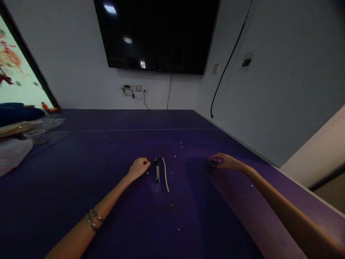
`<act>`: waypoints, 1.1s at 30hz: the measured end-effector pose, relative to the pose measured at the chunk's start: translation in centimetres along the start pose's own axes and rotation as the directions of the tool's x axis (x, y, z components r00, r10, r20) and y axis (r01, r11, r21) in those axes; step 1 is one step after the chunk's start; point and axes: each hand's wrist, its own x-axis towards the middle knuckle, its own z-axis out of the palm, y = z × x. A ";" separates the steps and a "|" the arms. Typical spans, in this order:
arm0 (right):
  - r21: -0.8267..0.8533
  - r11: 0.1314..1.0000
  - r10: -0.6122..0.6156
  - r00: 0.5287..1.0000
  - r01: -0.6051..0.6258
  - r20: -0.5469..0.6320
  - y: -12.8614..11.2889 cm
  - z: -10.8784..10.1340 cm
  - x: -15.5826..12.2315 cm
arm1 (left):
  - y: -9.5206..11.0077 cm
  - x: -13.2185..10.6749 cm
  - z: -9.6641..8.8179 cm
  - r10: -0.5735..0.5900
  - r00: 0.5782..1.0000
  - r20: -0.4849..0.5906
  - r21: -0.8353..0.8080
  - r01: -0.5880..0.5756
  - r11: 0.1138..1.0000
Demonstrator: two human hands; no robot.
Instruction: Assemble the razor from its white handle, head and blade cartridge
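Left of the middle of the purple surface, my left hand [139,167] is closed, its fingers curled together; whatever they may hold is hidden. Just right of its fingertips lies a slim razor-like tool [157,172] with a grey and black handle and a dark, greenish head at the far end. Beside that tool rests a thin, slightly curved off-white strip [165,176]. Farther right, my right hand [225,162] grips a small dark object [214,163] between thumb and fingers, low over the surface. Its exact kind is too small to tell.
Small white crumbs [178,229] dot the purple surface [121,144]. Clear plastic bags [16,153] and dark blue cloth [20,113] lie at far left. A wall screen [159,36] hangs ahead above sockets. A black cable [226,66] dangles along the right wall.
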 end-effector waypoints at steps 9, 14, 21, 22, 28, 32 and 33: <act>0.111 0.967 -0.234 0.972 0.228 0.038 -12.2 5.9 5.0 | -1.2 -0.2 -1.0 0.018 0.997 -0.069 -0.047 -0.022 0.999; 0.121 0.946 -0.308 0.950 0.300 0.054 -15.2 7.8 6.6 | -2.0 -0.1 -1.0 -0.002 0.995 -0.100 -0.053 -0.003 0.999; 0.180 0.951 -0.270 0.960 0.253 0.077 -14.3 9.2 7.5 | -2.5 0.2 -0.5 -0.003 0.993 -0.117 -0.074 -0.005 0.997; 0.186 0.950 -0.266 0.961 0.249 0.073 -14.2 9.3 7.5 | -2.6 0.2 -0.5 -0.002 0.993 -0.116 -0.075 -0.007 0.997; 0.216 0.940 -0.281 0.959 0.265 0.045 -13.9 9.6 7.5 | -2.8 0.3 -0.3 -0.002 0.994 -0.108 -0.079 -0.007 0.997; 0.206 0.940 -0.290 0.955 0.273 0.060 -13.9 9.7 7.6 | -2.8 0.3 -0.2 -0.006 0.994 -0.105 -0.078 -0.002 0.997; 0.205 0.941 -0.289 0.955 0.271 0.063 -13.8 9.7 7.7 | -2.7 0.3 -0.2 -0.007 0.994 -0.105 -0.077 -0.001 0.997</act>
